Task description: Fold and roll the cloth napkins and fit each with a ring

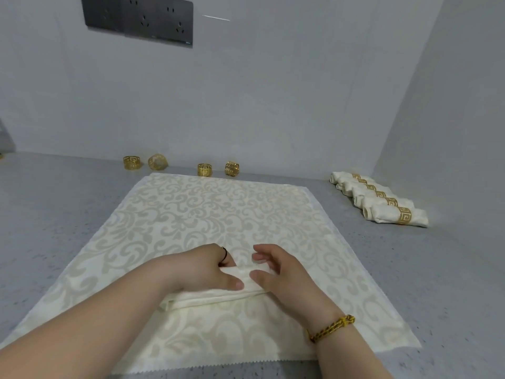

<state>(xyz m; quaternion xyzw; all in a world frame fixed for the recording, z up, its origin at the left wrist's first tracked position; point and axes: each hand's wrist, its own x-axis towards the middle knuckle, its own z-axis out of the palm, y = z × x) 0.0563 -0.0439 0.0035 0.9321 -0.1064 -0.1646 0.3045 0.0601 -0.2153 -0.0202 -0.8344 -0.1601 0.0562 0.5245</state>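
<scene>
**Clerk:** State of the hands?

**Inspector:** The left hand (202, 269) gripped the napkin (207, 296), fingers curled over its far edge and thumb on the near face. The right hand (281, 272) pinched the same piece just beside it, thumb in front and bent fingers behind. A braided yellow bracelet (332, 326) sat on the right wrist.

**Clerk:** Orientation of the napkin?

**Inspector:** Its long axis ran left to right across the person. The left end lay slightly nearer the person, and the right end was hidden beneath the right hand.

**Clerk:** Appearance?

**Inspector:** Plain cream cloth, folded into a narrow layered band. It was flat at the left end and raised and thicker between the two thumbs.

**Clerk:** Location?

**Inspector:** It lay on a cream patterned cloth (218, 209) spread over a grey speckled counter (54, 214). Four loose gold rings (204, 170) stood beyond the cloth's far edge, near the wall. Well apart to the right, the finished rolls (382, 199) lay side by side, each in a gold ring.
</scene>
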